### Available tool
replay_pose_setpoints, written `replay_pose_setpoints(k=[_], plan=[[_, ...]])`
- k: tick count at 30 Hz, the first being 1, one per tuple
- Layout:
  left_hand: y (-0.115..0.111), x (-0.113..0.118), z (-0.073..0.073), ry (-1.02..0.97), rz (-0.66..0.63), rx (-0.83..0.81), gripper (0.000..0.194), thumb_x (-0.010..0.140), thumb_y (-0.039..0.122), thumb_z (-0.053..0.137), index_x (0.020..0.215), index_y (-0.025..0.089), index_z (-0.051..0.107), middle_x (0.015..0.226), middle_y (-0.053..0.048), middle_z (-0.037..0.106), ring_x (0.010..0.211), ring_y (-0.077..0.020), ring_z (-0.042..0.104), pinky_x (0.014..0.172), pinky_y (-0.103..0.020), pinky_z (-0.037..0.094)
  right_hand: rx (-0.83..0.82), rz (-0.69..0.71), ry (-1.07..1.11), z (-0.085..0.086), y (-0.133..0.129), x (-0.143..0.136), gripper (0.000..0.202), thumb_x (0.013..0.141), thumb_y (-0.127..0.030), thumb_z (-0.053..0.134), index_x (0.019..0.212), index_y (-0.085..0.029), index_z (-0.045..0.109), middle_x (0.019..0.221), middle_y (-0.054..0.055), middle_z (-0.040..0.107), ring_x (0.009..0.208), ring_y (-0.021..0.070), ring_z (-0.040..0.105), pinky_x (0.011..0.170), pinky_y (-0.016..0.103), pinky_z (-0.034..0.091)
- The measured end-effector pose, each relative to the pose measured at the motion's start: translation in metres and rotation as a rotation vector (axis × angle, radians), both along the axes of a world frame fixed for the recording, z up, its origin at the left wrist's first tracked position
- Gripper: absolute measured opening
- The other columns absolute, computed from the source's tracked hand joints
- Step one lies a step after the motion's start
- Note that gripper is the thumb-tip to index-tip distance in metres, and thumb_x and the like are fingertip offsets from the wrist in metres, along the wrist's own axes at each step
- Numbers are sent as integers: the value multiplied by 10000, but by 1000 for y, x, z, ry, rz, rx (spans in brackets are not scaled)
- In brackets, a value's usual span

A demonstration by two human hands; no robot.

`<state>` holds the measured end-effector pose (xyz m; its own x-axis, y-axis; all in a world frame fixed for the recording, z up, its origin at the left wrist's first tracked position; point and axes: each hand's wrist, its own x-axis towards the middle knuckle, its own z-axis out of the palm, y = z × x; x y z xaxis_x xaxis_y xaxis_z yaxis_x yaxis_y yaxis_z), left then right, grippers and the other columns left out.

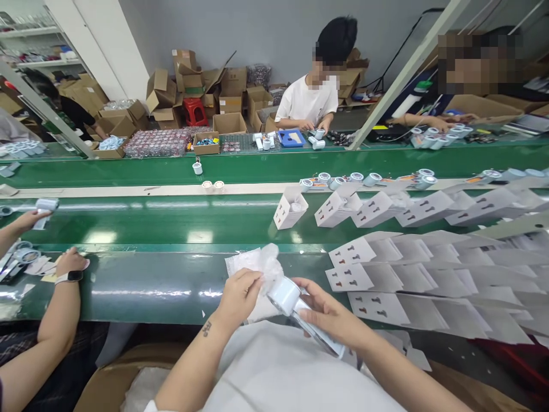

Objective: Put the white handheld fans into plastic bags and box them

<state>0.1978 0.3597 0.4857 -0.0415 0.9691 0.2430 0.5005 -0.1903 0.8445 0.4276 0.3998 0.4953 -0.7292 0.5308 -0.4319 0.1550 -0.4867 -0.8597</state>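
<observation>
Close to my body, my right hand (328, 312) is wrapped round the handle of a pale blue device (285, 294) with a round head. My left hand (242, 294) pinches the edge of a translucent plastic bag (271, 264) beside the device's head. The bag lies against the head, and its lower part hangs below my left fingers. The device is tilted, its head toward the upper left and its handle toward the lower right.
Rows of open white boxes (380, 274) stand at the right. More boxes (291, 209) are on the green belt (141, 220), with pale blue devices (355, 177) behind. At the left a co-worker's hands hold similar parts. Other people sit across the line.
</observation>
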Motion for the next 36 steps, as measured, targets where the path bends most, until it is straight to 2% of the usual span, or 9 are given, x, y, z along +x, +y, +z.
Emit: replay_pose_setpoints(k=[3,8,11,14,18,22,28,32,36], plan=[[2,4,9,78,-80,-118,222,905,246,465,889,192,680,734,-30,626,704,-138,571,670,-244,440,47,86,90,-2,-3,0,929,758,-362,710,1458,-366,99,1297,111,350,1026,217,515,695,302,513],[7,3,16,35,-238,-199,212,871,190,496,887,203,707,772,-24,617,730,-132,579,682,-229,439,36,115,212,-5,-4,-8,1102,675,-370,782,1464,-373,13,1250,89,415,1039,204,528,914,399,411],[6,-5,14,-59,-407,-219,325,818,78,479,986,234,711,884,-38,653,814,-138,604,732,-231,456,-2,114,228,-2,0,-16,977,681,-396,771,1456,-329,179,1282,99,458,1091,233,516,915,400,416],[4,-9,12,-145,-291,-272,303,808,86,487,945,212,725,868,-46,668,809,-150,616,736,-249,469,8,123,176,2,3,-19,713,709,-381,745,1344,-272,440,1283,98,483,1094,244,524,840,359,468],[2,-7,11,-283,-72,-326,192,843,209,535,892,167,716,844,-57,690,777,-160,628,715,-259,485,44,56,92,3,3,-20,621,721,-349,739,1290,-263,507,1332,85,458,1162,250,487,816,321,487],[-7,1,15,-130,-98,-36,199,883,219,502,925,160,688,765,-53,661,704,-137,600,656,-248,476,-54,16,25,6,-1,-23,646,723,-359,733,1304,-253,473,1126,84,592,955,219,576,653,290,512],[-29,-2,14,504,-163,584,305,838,66,475,1134,93,542,686,-45,579,620,-155,502,534,-282,409,-38,-162,-3,10,-13,-23,564,686,-337,766,1186,-248,522,937,35,615,795,161,571,619,274,497],[-39,-11,-2,723,-158,642,314,827,57,488,1139,57,519,699,-58,576,611,-166,500,528,-298,412,-42,-201,-44,9,-19,-21,524,682,-370,764,1127,-228,526,818,8,616,670,128,560,581,261,468],[-31,-6,-25,700,69,466,228,833,42,453,1034,108,538,732,-63,579,660,-169,545,575,-285,460,-88,-223,-99,10,-18,-20,551,724,-405,720,1180,-248,452,739,-24,592,550,114,542,529,277,470]])
